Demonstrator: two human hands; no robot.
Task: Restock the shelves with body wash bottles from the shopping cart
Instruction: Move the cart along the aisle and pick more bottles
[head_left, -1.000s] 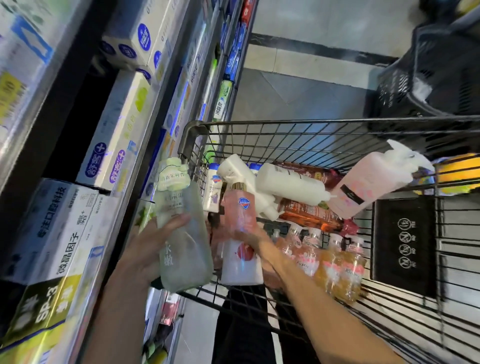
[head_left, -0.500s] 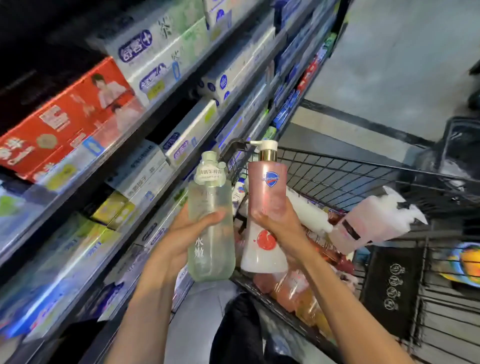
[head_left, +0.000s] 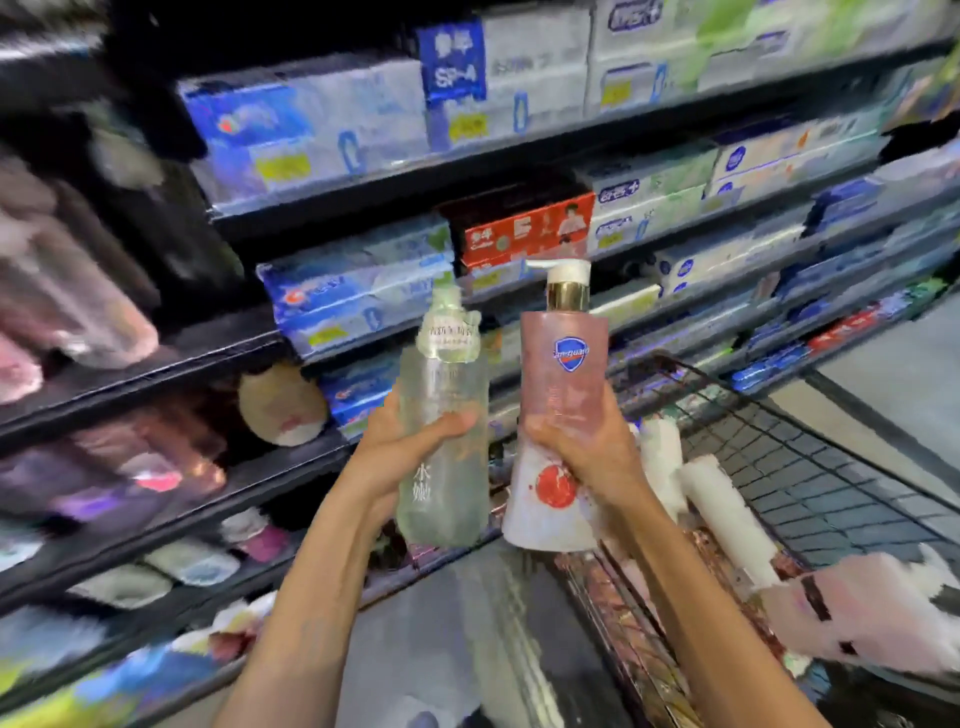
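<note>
Left hand (head_left: 400, 452) gripping clear bottle (head_left: 441, 447), right hand (head_left: 587, 457) gripping pink bottle (head_left: 561, 415) — neither shelved yet; more waiting in cart (head_left: 831, 467).

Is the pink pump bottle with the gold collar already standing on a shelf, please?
No, the right hand grips the pink pump bottle with the gold collar upright in the air, in front of the shelves.

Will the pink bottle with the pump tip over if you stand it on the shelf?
Probably not easily: the pink bottle widens toward its base. Its tall pump could make it a bit top-heavy. It looks stiff, since the right hand grips it without denting it.
</note>
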